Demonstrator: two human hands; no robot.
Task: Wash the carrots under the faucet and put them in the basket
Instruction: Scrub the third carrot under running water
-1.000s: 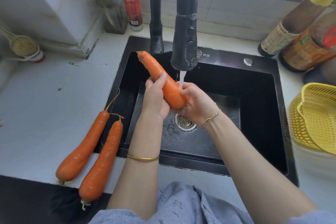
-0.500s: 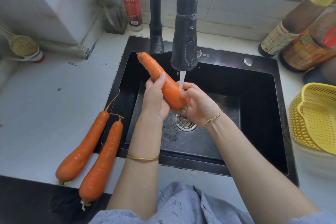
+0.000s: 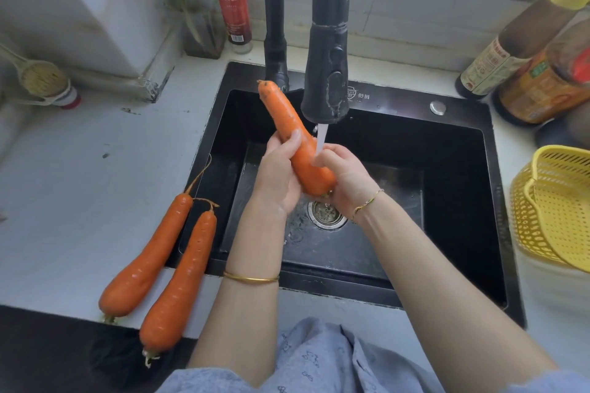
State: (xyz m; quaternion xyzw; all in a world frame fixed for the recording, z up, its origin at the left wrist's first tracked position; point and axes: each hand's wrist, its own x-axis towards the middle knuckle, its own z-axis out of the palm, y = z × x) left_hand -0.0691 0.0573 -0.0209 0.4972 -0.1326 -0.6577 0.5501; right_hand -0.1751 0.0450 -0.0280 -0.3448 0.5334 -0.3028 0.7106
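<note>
I hold one orange carrot [image 3: 295, 134] over the black sink [image 3: 459, 201], under the black faucet [image 3: 325, 80]. A thin stream of water [image 3: 321, 140] runs onto it. My left hand [image 3: 277, 175] grips its middle from the left, thumb across the top. My right hand [image 3: 348, 179] wraps its thick lower end. The carrot tilts, narrow end up and to the left. Two more carrots lie side by side on the counter at the sink's left edge, one [image 3: 147, 255] further left, the other [image 3: 182, 281] nearer. The yellow basket [image 3: 555, 207] stands at the right edge.
Sauce bottles [image 3: 517, 51] crowd the back right corner. A red-labelled bottle [image 3: 233, 0] stands behind the sink at the left. A small scoop [image 3: 41, 80] lies on the far left of the white counter [image 3: 79, 175]. The drain [image 3: 327, 212] sits under my hands.
The carrot has turned slightly in my hands under the water. My right hand has shifted a little along its thick end. The other carrots and basket have not moved.
</note>
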